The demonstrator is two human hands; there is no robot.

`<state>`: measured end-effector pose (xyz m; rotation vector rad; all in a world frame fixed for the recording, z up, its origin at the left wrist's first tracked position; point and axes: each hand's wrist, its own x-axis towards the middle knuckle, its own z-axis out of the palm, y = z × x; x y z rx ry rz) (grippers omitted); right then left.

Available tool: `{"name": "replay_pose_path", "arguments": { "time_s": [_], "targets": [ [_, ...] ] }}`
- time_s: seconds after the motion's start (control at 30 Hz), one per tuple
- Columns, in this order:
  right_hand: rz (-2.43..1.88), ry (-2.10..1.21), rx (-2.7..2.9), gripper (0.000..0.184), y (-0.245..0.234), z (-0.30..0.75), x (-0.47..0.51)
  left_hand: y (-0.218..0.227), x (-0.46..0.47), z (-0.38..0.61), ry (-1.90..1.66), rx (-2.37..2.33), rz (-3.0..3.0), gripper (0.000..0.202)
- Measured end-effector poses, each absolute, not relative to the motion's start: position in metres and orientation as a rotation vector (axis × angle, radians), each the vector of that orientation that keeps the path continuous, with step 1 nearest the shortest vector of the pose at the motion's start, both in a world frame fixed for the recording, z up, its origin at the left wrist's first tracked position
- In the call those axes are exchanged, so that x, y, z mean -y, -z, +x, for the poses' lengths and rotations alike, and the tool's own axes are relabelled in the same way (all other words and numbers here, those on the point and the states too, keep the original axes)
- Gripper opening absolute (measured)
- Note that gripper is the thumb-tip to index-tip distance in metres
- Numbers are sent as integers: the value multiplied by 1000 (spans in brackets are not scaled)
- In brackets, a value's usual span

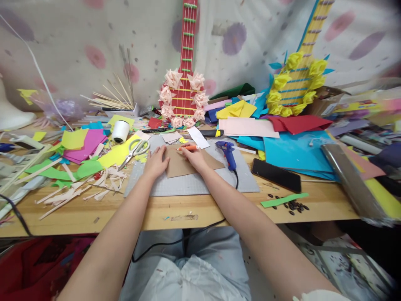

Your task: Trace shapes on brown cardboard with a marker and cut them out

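Observation:
A piece of brown cardboard (178, 166) lies on the grey cutting mat (191, 188) in front of me. My left hand (157, 162) rests flat at its left edge, fingers stretched out and thumb on the board. Above the cardboard's upper part, my right hand (193, 157) grips an orange pen (191, 147), its tip pointing left. Whether the tip touches the board I cannot tell. A blue glue gun (228, 154) lies to the right of that hand. White-handled scissors (137, 149) lie open left of my left hand.
Behind the mat stand a red paper guitar (187, 94) with pink flowers and a yellow one (294, 85). Paper scraps (84, 184) cover the left side. A phone (276, 174), black beads (294, 205) and blue sheets (297, 152) lie right. The glue gun's cord (175, 242) hangs over the front edge.

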<state>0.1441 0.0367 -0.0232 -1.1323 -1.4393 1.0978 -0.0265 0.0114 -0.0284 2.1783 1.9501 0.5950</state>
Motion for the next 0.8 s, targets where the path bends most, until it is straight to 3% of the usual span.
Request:
{"name": "replay_pose_path", "arguments": {
  "time_s": [0.37, 0.8],
  "targets": [
    [-1320, -841, 1527, 22, 31, 149, -36, 26, -6, -28, -782, -1896, 2077, 60],
    [-1310, -801, 1637, 18, 31, 148, -31, 29, -5, -31, -895, -1858, 2066, 59]
  ]
}}
